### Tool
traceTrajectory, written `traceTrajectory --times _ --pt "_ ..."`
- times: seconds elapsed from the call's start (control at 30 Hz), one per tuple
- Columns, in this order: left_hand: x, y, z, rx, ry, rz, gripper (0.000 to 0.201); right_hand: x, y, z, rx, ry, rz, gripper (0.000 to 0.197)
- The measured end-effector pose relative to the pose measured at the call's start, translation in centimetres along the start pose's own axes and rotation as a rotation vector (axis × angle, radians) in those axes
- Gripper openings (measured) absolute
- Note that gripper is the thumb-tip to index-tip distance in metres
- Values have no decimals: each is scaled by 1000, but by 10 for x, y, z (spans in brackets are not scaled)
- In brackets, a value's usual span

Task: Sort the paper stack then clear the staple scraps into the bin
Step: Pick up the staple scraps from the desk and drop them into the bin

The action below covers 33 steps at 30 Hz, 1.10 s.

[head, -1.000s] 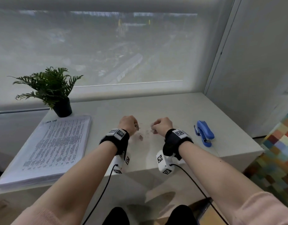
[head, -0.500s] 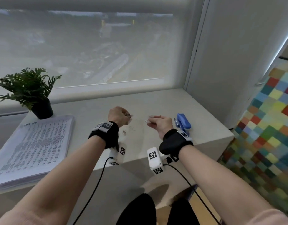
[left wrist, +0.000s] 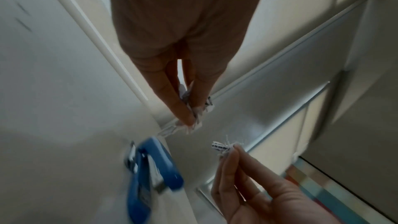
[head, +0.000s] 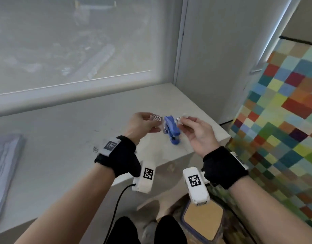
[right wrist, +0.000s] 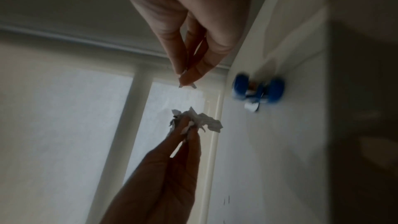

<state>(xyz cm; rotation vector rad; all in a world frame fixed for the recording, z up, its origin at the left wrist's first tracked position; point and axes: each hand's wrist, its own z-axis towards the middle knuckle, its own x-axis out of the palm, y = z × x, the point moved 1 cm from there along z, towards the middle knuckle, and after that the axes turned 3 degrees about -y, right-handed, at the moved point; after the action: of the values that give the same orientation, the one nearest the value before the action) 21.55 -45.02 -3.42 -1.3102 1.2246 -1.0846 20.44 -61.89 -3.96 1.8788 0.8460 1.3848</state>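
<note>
The left hand (head: 141, 125) pinches a paper scrap (head: 156, 118) — the right hand (head: 197, 132) pinches another scrap (head: 178, 120) — above the blue stapler (head: 172, 132).

Both hands are up off the table (head: 67, 131) w/ a gap btwn them; the blue stapler (head: 171, 131) sits right under that gap, near the table's right front corner. Left of it the top is mostly bare up to the paper stack (head: 5, 166) at far left, just one small scrap (head: 95, 149) near the left wrist. Wall (head: 213, 59) closes off the right rear; window sill (head: 72, 92) runs along the back.
</note>
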Motion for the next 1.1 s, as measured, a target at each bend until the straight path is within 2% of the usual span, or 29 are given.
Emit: traceTrajectory --times 0.13,0.27,0.4,0.5,0.57,0.63,0.67,0.77,0.83,0.9,0.97,1.03,1.1 --pt "54 15 -2 20 164 59 21 -59 14 -11 -9 -68 -38 15" --pt "109 63 -19 31 347 236 5 -140 2 -26 45 -180 -166 10" --pt "154 133 -36 -103 509 355 16 -222 -36 -27 213 -283 -339 5" --pt "175 186 -34 -219 602 430 7 -276 -76 -16 360 -301 -532 18" --pt "184 217 -27 -218 692 522 14 -305 -104 -7 450 -295 -581 17" --pt "190 246 -17 -184 747 667 22 -330 -132 4 507 -300 -597 6" --pt "192 261 -12 -211 752 705 25 -341 -146 8 529 -301 -612 3" --pt "201 316 4 -296 747 847 18 -371 -185 19 591 -267 -717 16" --pt "206 355 11 -336 773 926 29 -385 -209 23 620 -219 -841 23" --pt "212 387 12 -319 831 957 37 -394 -227 30 643 -192 -965 25" --pt "217 410 10 -319 872 998 27 -398 -243 37 688 -153 -1069 12" --pt "223 426 7 -266 880 1092 14 -399 -256 40 742 -127 -1146 17" --pt "227 440 5 -202 881 1146 19 -396 -263 41 673 -111 -1217 19"
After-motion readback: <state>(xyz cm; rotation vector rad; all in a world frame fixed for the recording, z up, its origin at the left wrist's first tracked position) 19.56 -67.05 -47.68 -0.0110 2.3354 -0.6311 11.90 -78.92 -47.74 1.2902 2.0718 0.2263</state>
